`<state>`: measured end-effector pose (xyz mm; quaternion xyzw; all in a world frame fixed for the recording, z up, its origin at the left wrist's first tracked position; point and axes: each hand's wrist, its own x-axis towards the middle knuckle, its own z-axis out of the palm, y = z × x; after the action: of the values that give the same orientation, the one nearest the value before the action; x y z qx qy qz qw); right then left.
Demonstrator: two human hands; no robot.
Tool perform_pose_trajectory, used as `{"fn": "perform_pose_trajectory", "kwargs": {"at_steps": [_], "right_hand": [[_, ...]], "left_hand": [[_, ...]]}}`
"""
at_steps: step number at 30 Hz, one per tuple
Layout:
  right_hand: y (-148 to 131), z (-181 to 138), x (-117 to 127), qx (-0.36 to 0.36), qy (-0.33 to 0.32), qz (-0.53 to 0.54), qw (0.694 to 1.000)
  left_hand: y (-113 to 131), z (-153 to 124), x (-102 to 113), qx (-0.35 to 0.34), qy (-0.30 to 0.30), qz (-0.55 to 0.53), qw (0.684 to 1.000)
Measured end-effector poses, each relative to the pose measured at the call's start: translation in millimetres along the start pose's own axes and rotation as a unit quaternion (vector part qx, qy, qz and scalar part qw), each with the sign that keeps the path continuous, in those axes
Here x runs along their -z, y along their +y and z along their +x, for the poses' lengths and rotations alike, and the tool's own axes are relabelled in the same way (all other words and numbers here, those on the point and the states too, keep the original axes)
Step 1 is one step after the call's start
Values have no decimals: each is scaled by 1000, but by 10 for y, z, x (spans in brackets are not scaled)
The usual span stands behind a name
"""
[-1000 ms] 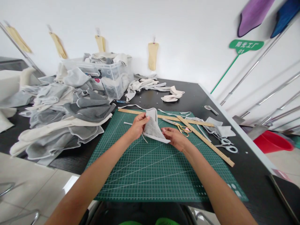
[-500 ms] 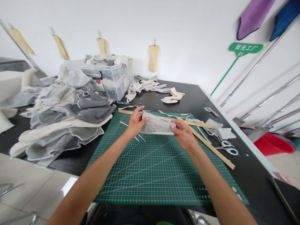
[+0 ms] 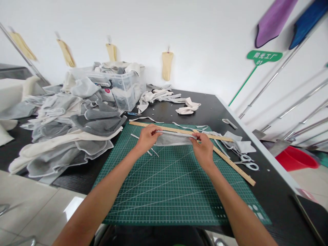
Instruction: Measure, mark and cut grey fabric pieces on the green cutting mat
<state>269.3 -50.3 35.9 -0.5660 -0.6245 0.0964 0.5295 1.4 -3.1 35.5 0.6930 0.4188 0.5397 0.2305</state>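
A small grey piece of fabric with pale edges is stretched between my two hands above the green cutting mat. My left hand pinches its left end, and my right hand pinches its right end. Just behind the fabric lies a wooden ruler. A second wooden ruler runs slantwise to the right of my right hand. Thin white fabric strips lie on the mat by my left hand.
Grey and white cloth pieces are heaped on the left. Behind them stands a clear plastic box full of cloth. White-handled scissors and fabric scraps lie on the right. A red bucket stands beyond the table edge.
Both hands have closed their fingers more on the fabric's upper corners. The fabric has tipped, so its face looks narrower and its upper edge lies lower.
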Motion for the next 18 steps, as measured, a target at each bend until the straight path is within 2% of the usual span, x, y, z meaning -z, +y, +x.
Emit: {"fn": "perform_pose_trajectory", "kwargs": {"at_steps": [4,7,10,14,16,18], "right_hand": [[-13,46,36,14,1,18,1000],[-40,93,71,47,-16,67,997],[-52,99,64,3,-59,123,991],[10,50,-22,-68,-31,137,988],[50,30,-61,-108,-35,184,976],[64,22,-77,-169,-87,237,953]], "left_hand": [[51,15,35,-29,4,20,999],[94,23,51,-24,-1,-48,999],[118,-3,-16,85,-47,-174,980],[95,-77,-163,275,-80,-318,904],[67,-109,-190,304,-131,-325,886],[53,-129,-169,278,-183,-282,900]]}}
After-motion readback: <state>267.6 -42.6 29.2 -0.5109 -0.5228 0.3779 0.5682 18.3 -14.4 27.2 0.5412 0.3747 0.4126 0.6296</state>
